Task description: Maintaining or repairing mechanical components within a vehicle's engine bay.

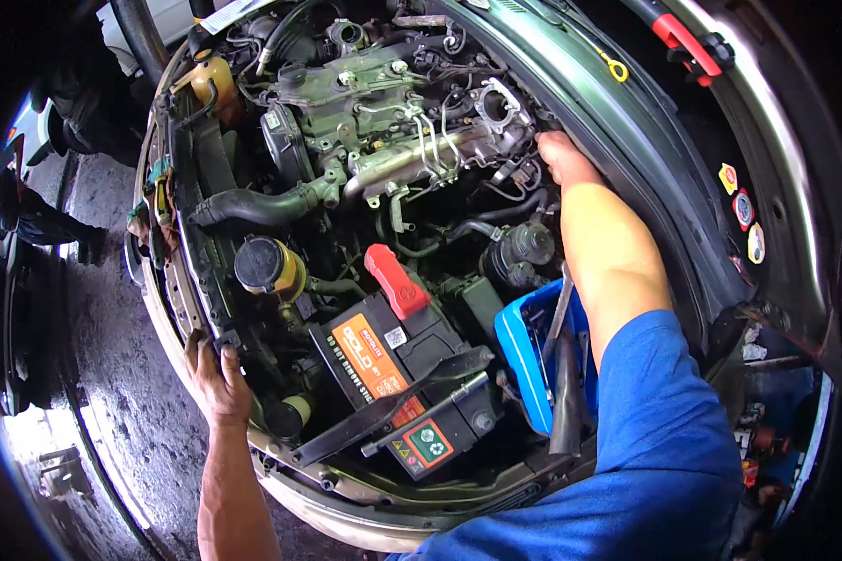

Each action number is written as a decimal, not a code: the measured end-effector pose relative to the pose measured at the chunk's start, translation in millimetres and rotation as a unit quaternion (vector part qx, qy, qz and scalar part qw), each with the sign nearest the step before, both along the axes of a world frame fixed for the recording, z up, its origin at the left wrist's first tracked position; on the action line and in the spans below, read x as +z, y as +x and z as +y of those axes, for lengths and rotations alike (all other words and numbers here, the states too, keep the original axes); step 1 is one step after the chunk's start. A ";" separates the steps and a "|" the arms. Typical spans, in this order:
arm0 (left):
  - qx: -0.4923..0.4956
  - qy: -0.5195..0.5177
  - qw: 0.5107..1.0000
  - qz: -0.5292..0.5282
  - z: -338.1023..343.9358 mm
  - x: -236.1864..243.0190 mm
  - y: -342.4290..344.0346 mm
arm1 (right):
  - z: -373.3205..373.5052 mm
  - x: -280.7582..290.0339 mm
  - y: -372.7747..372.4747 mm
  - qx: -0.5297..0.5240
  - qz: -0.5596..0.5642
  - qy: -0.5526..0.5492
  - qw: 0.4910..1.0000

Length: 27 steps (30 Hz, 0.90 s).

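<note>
My left hand (217,381) rests on the front edge (180,318) of the engine bay, fingers apart and thumb raised, holding nothing. Stretched far forward, my right arm reaches over the bay to the back of the engine (374,112). There my right hand (561,157) is curled beside an open round metal throat (496,105). Its fingertips are hidden, so what they grip cannot be made out. Below that forearm lies a blue tray (519,360) with long metal tools in it.
A car battery (365,351) with a red terminal cover (398,280) sits near me, a dark bar and a metal rod across it. Left of it stands a yellow reservoir with a black cap (264,265). The raised hood (767,122) curves along the right. Wet floor (112,393) shows at left.
</note>
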State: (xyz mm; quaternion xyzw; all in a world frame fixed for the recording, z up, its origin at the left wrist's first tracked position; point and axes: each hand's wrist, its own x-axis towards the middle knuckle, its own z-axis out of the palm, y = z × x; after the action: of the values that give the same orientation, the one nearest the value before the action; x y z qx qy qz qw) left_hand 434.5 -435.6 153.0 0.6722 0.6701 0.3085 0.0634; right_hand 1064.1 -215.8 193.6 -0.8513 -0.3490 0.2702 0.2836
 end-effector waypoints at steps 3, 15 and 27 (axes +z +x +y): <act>-0.006 0.033 0.999 0.002 1.0 -3.5 -0.5 | -13.6 2.4 5.0 0.051 -0.093 -0.023 0.994; 0.017 0.020 1.000 -0.002 0.7 -8.0 -2.0 | -26.3 5.6 -2.2 0.075 -0.137 -0.007 0.988; 0.019 -0.009 1.000 -0.022 0.1 -5.0 -0.2 | 68.1 -99.5 75.1 -0.104 -0.140 0.119 0.977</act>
State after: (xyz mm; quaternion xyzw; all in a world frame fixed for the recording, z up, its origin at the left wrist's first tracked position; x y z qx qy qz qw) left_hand 434.3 -435.6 147.9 0.6519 0.6836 0.3186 0.0784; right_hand 1139.2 -147.7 94.1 -0.8724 -0.3244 0.0737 0.3581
